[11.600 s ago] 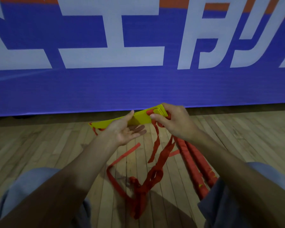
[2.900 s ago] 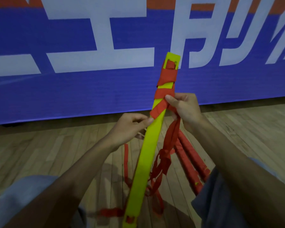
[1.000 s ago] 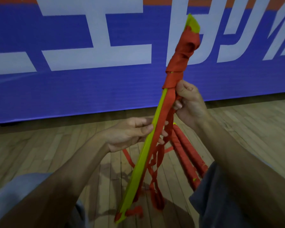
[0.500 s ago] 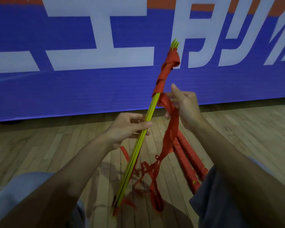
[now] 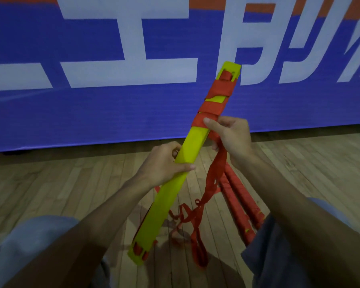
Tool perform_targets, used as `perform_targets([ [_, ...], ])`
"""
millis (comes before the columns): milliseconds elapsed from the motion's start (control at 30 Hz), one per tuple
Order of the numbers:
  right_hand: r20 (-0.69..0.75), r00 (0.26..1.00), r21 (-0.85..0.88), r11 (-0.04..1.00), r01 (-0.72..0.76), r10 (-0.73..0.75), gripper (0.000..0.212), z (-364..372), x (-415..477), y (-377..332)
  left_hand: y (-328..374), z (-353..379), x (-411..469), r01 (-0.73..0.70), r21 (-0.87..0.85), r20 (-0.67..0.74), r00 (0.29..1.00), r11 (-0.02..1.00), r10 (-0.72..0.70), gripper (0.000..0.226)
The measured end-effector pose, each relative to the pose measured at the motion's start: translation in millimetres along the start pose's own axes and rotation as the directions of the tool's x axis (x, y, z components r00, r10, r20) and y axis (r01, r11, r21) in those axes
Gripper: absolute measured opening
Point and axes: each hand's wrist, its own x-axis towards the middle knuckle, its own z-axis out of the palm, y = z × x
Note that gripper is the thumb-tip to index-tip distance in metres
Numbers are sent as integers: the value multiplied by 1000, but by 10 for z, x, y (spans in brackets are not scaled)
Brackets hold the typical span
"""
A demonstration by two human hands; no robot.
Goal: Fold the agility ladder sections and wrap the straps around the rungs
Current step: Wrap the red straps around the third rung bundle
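A stack of yellow ladder rungs slants up from lower left to upper right, flat face toward me. Red strap wraps cover its upper part in several turns. My left hand grips the stack near its middle. My right hand pinches the red strap against the rungs just below the wraps, thumb on the lowest turn. The loose red strap hangs from that hand in tangled loops down to the floor.
Two rung bundles fully wrapped in red strap lie on the wooden floor beside my right leg. A blue banner with white characters stands close ahead. My knees in blue-grey trousers fill the bottom corners.
The rung stack has turned from edge-on to flat face toward me. My right hand has drawn the strap across and now pins it with the thumb below the wraps.
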Motion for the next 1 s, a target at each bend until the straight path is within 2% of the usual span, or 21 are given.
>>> perform_targets([
  [100, 5, 1000, 100, 995, 3, -4, 22, -89, 30, -40, 65, -62, -32, 6, -350, 100, 994, 937, 32, 26],
  [200, 42, 998, 227, 974, 30, -41, 22, -161, 25, -100, 152, -108, -95, 37, -545, 196, 977, 838, 84, 13],
  [300, 96, 995, 336, 942, -2, -32, 26, -177, 22, -126, 156, -112, -107, 89, -629, 305, 942, 773, 139, 23],
  [367, 145, 989, 403, 914, -40, -21, 28, -176, 22, -113, 143, -101, -112, 160, -665, 404, 899, 730, 171, 41],
  [433, 209, 977, 446, 894, -56, -43, 27, -170, 24, -92, 143, -79, -126, 255, -723, 495, 839, 642, 224, 66],
  [467, 237, 969, 456, 888, -54, -63, 27, -167, 26, -82, 148, -68, -134, 296, -741, 527, 812, 603, 249, 71],
  [533, 268, 959, 426, 904, -30, -95, 29, -156, 17, -79, 166, -51, -147, 323, -738, 552, 795, 592, 253, 64],
  [700, 138, 984, 82, 991, 103, -114, 31, -95, -20, -75, 162, -5, -140, 291, -699, 447, 891, 653, 82, 39],
  [833, 103, 994, -25, 999, 24, -22, 48, -60, -23, -42, 169, -3, -125, 265, -687, 348, 937, 676, -13, 39],
  [1000, 149, 986, -131, 990, -53, 72, 70, -33, -51, -34, 114, 40, -72, 222, -577, 102, 974, 786, -200, 38],
])
